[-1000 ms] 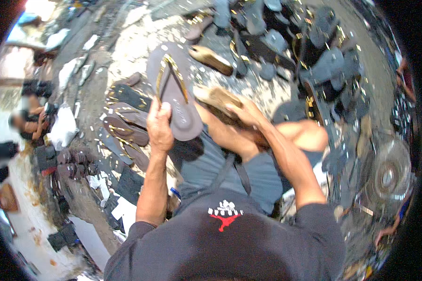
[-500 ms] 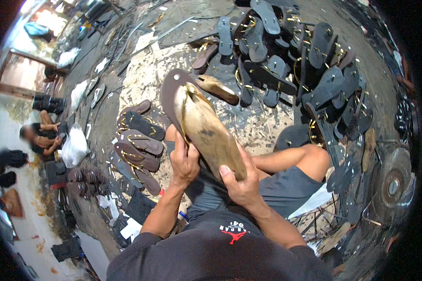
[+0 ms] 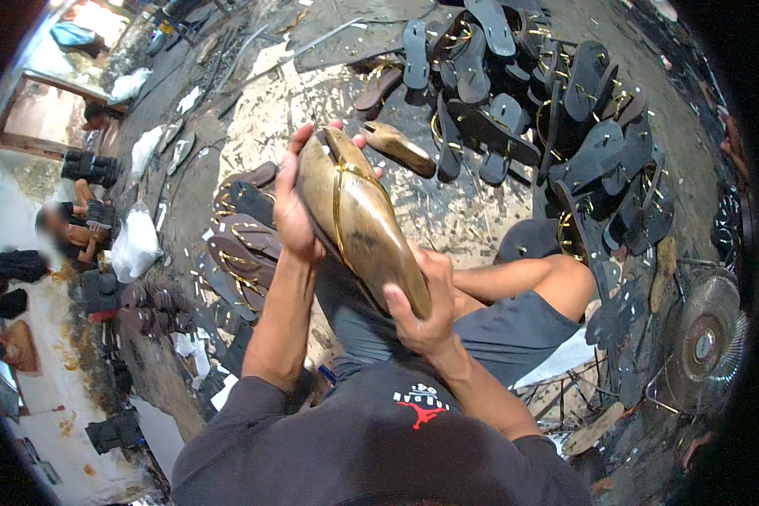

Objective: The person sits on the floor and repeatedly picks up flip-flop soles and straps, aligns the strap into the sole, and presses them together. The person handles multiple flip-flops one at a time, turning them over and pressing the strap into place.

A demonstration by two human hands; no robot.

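A glossy brown wooden shoe last (image 3: 378,221) is tilted above my lap, with the gold strap (image 3: 339,198) of a flip-flop lying over it. Little of the sole beneath shows, only a dark edge on the left side. At the toe end, my left hand (image 3: 293,211) wraps around from the left, its fingertips showing beyond the far edge. My right hand (image 3: 427,304) grips the heel end, thumb on top of the last. Just past the toe, a second wooden last (image 3: 401,150) lies on the floor.
Many black flip-flops (image 3: 586,156) are heaped at the far right. Brown sandals (image 3: 243,253) lie left of my lap. A fan (image 3: 702,341) stands at the right; a white bag (image 3: 137,244) sits at the left near a seated person (image 3: 80,228). Scraps litter the floor.
My left hand has moved from the strap's side up to the toe end and now wraps around it. The strap now crosses the last farther back, and the sole's toe no longer shows.
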